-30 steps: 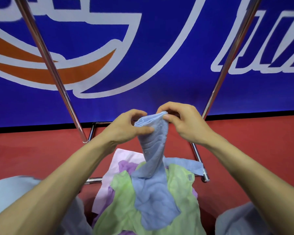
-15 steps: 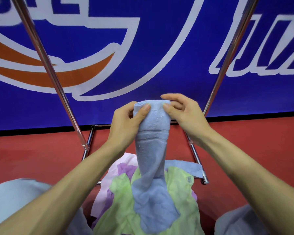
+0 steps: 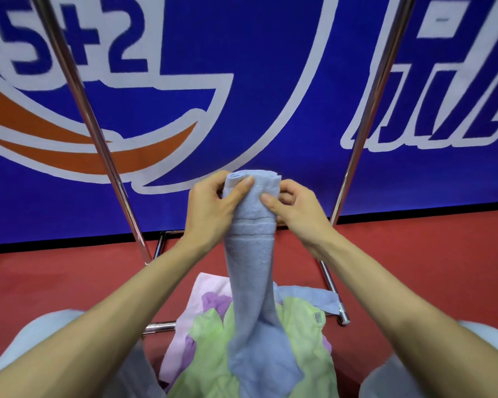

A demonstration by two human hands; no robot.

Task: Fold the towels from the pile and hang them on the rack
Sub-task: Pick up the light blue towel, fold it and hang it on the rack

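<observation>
Across the back wall, a blue banner (image 3: pixel 270 81) carries white lettering reading "5+2" at upper left, with other letters cropped at right. Before it rise the rack (image 3: pixel 98 133) and its two bare metal poles, nothing hung where visible, above a pile (image 3: pixel 207 357) of green, purple and pink towels, so the task seems barely begun. A pale blue towel (image 3: pixel 250 254) stands lifted from the pile, bunched rather than folded, its top edge pinched by the left hand (image 3: pixel 210 208) and right hand (image 3: pixel 296 211); a grey tag (image 3: pixel 317 316) in the pile looks too blurred to read.

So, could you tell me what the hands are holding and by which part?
The left hand and right hand pinch the blue towel by its bunched top edge, one each side.
</observation>
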